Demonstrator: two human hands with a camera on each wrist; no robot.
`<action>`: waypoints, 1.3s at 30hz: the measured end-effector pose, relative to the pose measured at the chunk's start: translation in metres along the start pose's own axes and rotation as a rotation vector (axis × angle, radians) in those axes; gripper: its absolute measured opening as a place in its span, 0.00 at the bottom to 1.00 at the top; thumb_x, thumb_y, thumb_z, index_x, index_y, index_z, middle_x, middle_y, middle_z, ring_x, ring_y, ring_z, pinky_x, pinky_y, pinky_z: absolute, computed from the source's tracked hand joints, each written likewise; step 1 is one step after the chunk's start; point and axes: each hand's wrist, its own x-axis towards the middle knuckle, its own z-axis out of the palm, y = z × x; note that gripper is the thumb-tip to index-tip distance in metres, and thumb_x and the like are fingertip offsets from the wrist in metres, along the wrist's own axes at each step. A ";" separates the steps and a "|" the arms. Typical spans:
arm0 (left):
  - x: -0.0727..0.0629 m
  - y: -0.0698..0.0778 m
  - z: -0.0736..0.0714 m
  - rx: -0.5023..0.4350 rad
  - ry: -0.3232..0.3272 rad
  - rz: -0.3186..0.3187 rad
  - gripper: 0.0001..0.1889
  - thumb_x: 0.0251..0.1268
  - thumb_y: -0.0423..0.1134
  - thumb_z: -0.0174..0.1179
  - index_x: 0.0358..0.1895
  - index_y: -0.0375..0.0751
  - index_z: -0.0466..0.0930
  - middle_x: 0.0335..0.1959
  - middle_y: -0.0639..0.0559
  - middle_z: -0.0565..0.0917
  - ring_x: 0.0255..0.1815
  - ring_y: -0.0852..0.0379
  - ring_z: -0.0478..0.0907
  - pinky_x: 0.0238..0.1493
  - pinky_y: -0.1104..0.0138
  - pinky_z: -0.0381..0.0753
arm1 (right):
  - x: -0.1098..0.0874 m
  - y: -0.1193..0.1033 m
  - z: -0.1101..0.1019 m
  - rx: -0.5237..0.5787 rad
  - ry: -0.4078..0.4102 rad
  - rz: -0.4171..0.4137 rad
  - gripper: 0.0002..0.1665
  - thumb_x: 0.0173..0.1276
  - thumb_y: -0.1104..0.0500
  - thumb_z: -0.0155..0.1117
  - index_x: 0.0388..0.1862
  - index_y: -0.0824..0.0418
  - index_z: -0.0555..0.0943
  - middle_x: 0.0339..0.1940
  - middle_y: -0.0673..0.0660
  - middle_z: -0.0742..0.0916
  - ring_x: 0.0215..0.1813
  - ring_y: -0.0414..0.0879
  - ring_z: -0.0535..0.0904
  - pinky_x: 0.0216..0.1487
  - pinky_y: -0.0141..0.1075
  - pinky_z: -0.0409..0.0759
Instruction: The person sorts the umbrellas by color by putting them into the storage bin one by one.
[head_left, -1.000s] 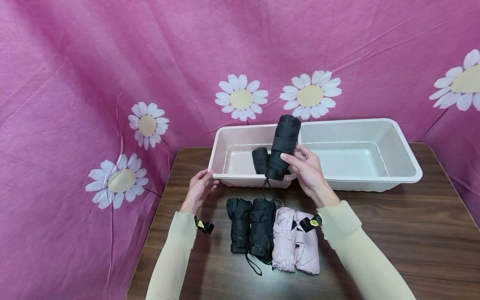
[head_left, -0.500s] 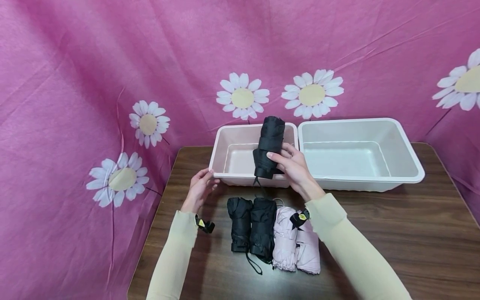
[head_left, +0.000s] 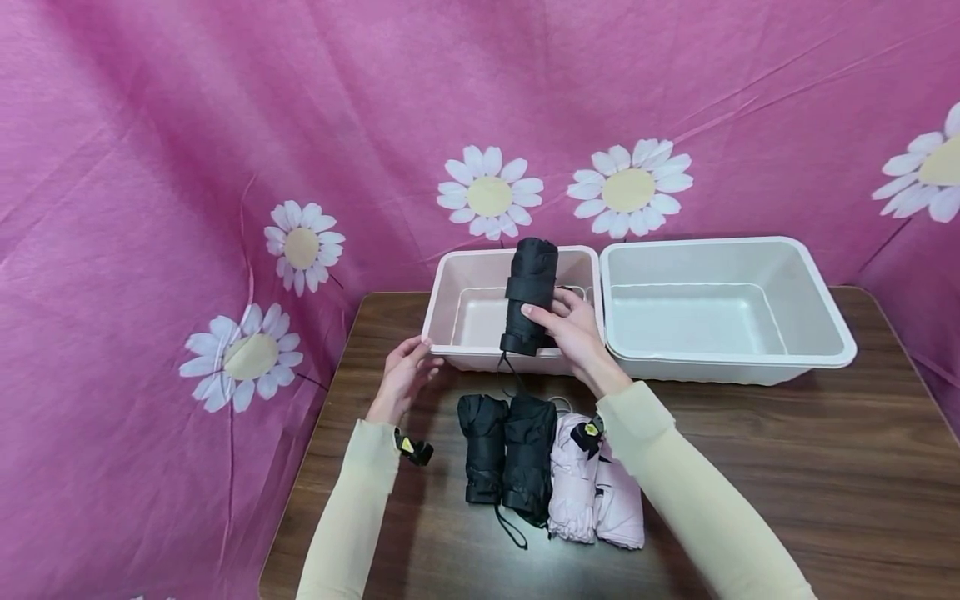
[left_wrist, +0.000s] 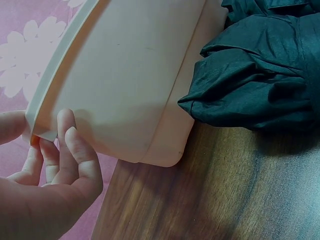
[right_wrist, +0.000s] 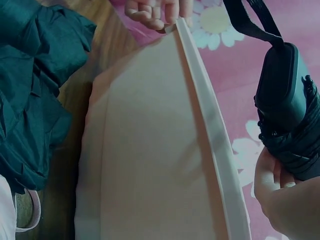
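My right hand (head_left: 581, 337) grips a folded black umbrella (head_left: 531, 292) over the front rim of the pale pink bin (head_left: 480, 354). The umbrella leans slightly, its handle end toward me and its wrist strap hanging down. In the right wrist view the black handle end (right_wrist: 281, 82) shows close up. My left hand (head_left: 405, 377) pinches the bin's front left corner, thumb on top and fingers under the rim (left_wrist: 47, 75). Another dark umbrella inside the bin is mostly hidden behind the held one and my right hand.
On the wooden table (head_left: 750, 467) before the bin lie two folded black umbrellas (head_left: 483, 450) and two pale pink ones (head_left: 573, 492), side by side. A white bin (head_left: 727, 358) stands against the pink bin's right side. Pink flowered cloth (head_left: 375, 125) hangs behind and at left.
My right hand has carried the black umbrella leftward, from the gap between the bins to over the pink bin, and turned it more upright. My left hand keeps holding the rim.
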 end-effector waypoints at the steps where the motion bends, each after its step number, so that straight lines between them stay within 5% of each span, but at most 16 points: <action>1: 0.000 0.000 0.000 -0.002 0.002 -0.002 0.20 0.71 0.38 0.55 0.61 0.36 0.67 0.32 0.57 0.81 0.27 0.62 0.82 0.31 0.72 0.79 | 0.001 0.000 0.001 -0.008 0.003 0.000 0.38 0.64 0.56 0.67 0.69 0.62 0.63 0.65 0.63 0.78 0.49 0.39 0.81 0.47 0.29 0.80; 10: 0.002 -0.001 -0.001 -0.013 0.005 -0.001 0.13 0.69 0.40 0.58 0.53 0.42 0.72 0.30 0.58 0.82 0.27 0.61 0.82 0.30 0.72 0.79 | 0.008 -0.001 0.007 -0.068 0.042 -0.001 0.38 0.64 0.54 0.67 0.70 0.62 0.64 0.63 0.63 0.79 0.52 0.43 0.80 0.49 0.32 0.79; 24: 0.001 -0.001 -0.001 -0.011 0.018 -0.001 0.13 0.69 0.39 0.57 0.53 0.42 0.72 0.30 0.57 0.81 0.27 0.61 0.82 0.31 0.72 0.79 | 0.015 0.003 0.010 -0.167 0.091 -0.038 0.43 0.61 0.53 0.70 0.71 0.60 0.63 0.60 0.63 0.81 0.58 0.54 0.80 0.59 0.46 0.78; 34: 0.002 -0.003 0.000 -0.014 0.004 0.012 0.17 0.70 0.38 0.56 0.57 0.38 0.70 0.28 0.58 0.82 0.25 0.62 0.82 0.30 0.72 0.78 | 0.019 0.008 0.013 -0.179 0.122 -0.046 0.42 0.61 0.53 0.71 0.71 0.60 0.64 0.58 0.63 0.82 0.55 0.52 0.80 0.57 0.42 0.78; 39: 0.002 -0.003 0.000 -0.021 0.009 0.014 0.15 0.70 0.39 0.56 0.55 0.39 0.70 0.28 0.58 0.82 0.26 0.62 0.82 0.30 0.72 0.78 | 0.019 0.007 0.013 -0.121 0.126 -0.056 0.36 0.64 0.62 0.65 0.70 0.63 0.64 0.59 0.66 0.81 0.50 0.42 0.81 0.51 0.31 0.81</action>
